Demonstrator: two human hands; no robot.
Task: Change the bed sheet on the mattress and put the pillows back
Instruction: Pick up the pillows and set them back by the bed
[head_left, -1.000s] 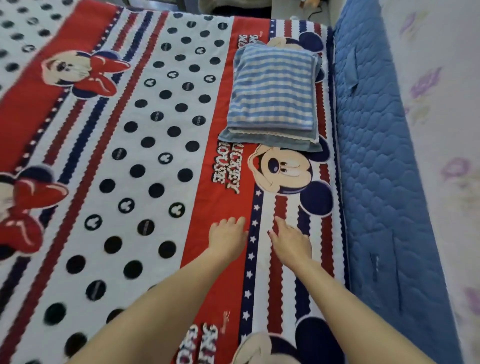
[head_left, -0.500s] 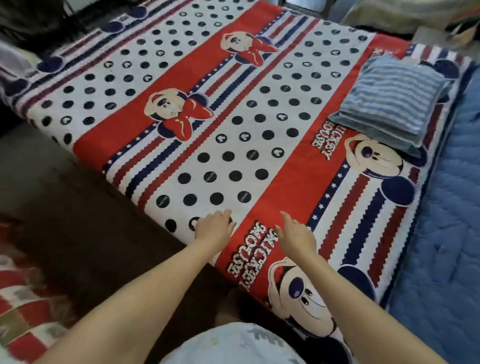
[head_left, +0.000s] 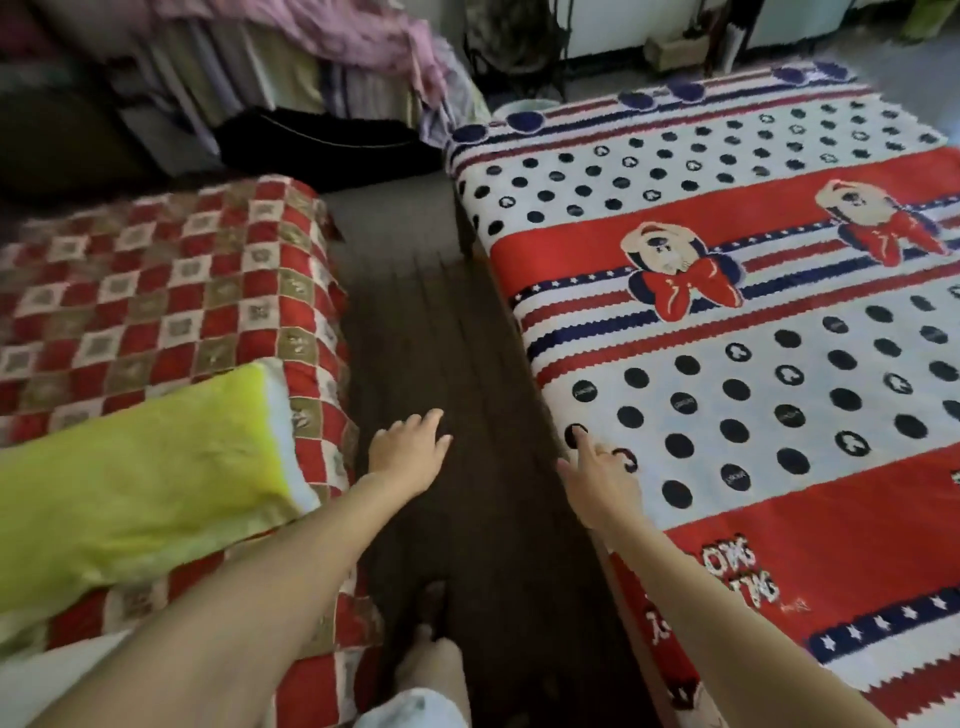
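The red, white and navy cartoon-mouse bed sheet lies spread flat over the mattress on the right. My right hand is open at the sheet's near left edge, fingers straight on the polka-dot band. My left hand is open with spread fingers, hanging over the dark floor between the two beds and holding nothing. A yellow-green pillow lies on the red checked quilt to the left. The blue striped pillow is out of view.
A dark wooden floor strip runs between the mattress and the quilt-covered bed. My bare foot stands on it. Piled pink and striped bedding and a black bag sit at the back.
The view has swung left, away from the blue striped pillow toward the other bed. My left hand has left the sheet and now hangs over the floor; the right stays at the sheet's edge.
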